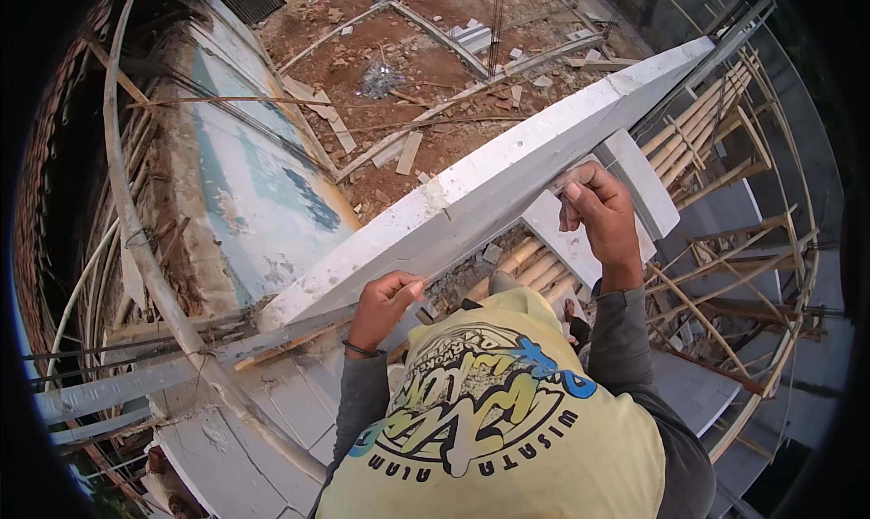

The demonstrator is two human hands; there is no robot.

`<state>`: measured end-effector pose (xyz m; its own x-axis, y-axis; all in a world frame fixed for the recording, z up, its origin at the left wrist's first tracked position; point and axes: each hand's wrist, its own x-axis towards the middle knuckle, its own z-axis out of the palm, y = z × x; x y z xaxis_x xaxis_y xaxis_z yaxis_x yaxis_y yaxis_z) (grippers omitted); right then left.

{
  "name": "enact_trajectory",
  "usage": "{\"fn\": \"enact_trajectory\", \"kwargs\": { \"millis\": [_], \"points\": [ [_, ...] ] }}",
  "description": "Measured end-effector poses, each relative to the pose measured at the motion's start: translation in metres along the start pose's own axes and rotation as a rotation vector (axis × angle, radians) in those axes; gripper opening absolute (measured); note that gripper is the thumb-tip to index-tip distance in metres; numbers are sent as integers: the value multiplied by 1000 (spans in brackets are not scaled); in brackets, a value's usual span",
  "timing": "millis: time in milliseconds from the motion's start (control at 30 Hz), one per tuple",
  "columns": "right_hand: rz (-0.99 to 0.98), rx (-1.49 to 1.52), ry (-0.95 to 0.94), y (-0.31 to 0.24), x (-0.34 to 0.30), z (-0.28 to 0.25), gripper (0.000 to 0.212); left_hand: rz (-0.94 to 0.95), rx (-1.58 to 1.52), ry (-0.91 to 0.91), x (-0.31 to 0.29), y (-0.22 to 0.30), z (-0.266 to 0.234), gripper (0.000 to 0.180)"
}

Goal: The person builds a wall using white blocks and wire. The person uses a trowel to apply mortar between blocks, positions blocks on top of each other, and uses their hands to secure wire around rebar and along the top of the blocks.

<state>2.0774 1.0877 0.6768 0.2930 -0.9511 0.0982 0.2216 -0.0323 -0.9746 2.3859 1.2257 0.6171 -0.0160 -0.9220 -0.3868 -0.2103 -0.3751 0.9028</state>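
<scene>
Basically, a long white wall top (507, 170) runs from 8 to 2 o'clock, with bamboo poles (698, 120) crowding the 3 o'clock side and red rubble ground (399, 48) far below at 12. Left hand (385, 303) grip curled shut on the wall's near edge at 6. Right hand (598, 206) at 3, fingers pinched closed near a white block (566, 238); contents can't tell.

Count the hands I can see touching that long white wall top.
2. The left hand grips the near lower edge of the white wall top. The right hand is raised farther along it, fingers pinched at its edge. No other hands show.
</scene>
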Motion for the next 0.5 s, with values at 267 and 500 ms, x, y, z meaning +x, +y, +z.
{"fn": "enact_trajectory", "kwargs": {
  "millis": [267, 500],
  "points": [
    [-36, -607, -86, -8, -6, -24, 14, 28, -115, 268, -28, -40, -18, 17],
    [-24, -869, -36, -12, -19, -77, 17, 290, -377, 626, -43, -5, -47, 19]
  ]
}}
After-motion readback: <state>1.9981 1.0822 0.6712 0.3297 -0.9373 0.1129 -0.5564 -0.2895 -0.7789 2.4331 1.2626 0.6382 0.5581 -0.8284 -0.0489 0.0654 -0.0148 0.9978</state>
